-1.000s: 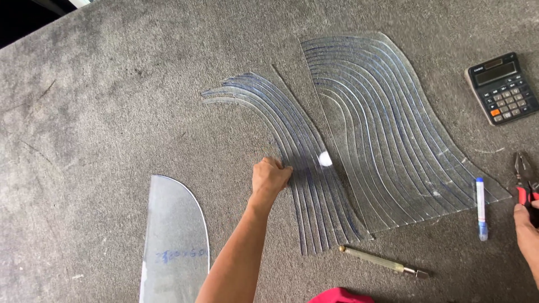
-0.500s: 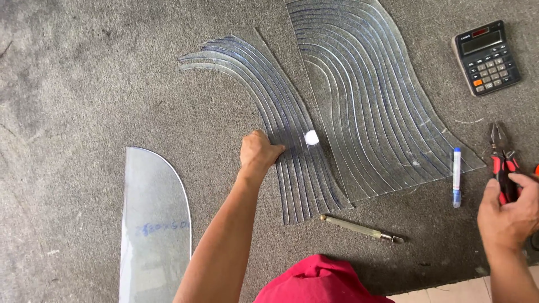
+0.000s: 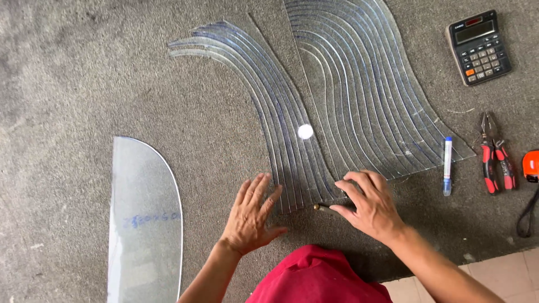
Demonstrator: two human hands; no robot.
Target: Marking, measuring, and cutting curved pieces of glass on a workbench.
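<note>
Lying flat on the grey bench (image 3: pixel 84 73), the curved glass strips (image 3: pixel 269 112) sit mid-frame as a fanned stack: long axis runs from the near end by the hands up and away, then sweeps over to the left, tips pointing left at the far end. Clear glass, thin blue-tinted edges, strips nested side by side in matching curves, a white glare spot on them. Second, wider set of cut glass (image 3: pixel 370 95) just to the right, same wave profile, top edge cut off by the frame.

Left hand (image 3: pixel 252 216) flat on the bench, fingers spread wide, fingertips at the near end of the strips, holding nothing. Right hand (image 3: pixel 370 205) loosely curled, fingers on the near right corner of the strips; it covers most of a glass cutter (image 3: pixel 321 207), only its brass tip shows, so can't tell if it's gripped.

Separate glass pane (image 3: pixel 146 224) with blue scrawl lies well apart to the left, bottom cut off. Right side: calculator (image 3: pixel 479 47), marker (image 3: pixel 447 165), red-handled pliers (image 3: pixel 495 160), orange object at the edge, too cropped to identify
</note>
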